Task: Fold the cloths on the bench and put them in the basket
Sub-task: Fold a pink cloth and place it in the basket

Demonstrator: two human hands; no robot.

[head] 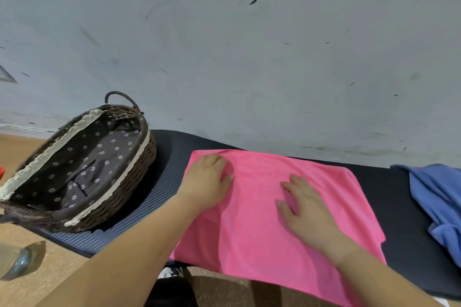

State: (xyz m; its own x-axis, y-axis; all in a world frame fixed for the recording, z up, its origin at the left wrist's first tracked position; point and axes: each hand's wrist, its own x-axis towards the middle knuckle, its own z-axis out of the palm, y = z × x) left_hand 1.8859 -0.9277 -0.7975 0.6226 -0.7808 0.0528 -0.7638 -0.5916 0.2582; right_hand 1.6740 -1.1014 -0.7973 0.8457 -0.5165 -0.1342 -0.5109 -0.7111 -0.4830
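A pink cloth (262, 232) lies spread flat on the dark padded bench (164, 164), its near edge hanging over the front. My left hand (207, 182) rests palm down on the cloth's far left corner, fingers together. My right hand (306, 212) lies flat on the middle of the cloth with fingers spread. Neither hand grips the fabric. A brown wicker basket (139, 164) with a dark flowered lining stands on the bench's left end, tilted, with nothing inside. A blue cloth (439, 197) lies crumpled at the right end of the bench.
A grey scuffed wall (224, 45) rises directly behind the bench. Tan floor (57, 269) shows at the lower left, with a shiny rounded object (17, 262) near the left edge. A small red item (2, 172) peeks in at the far left.
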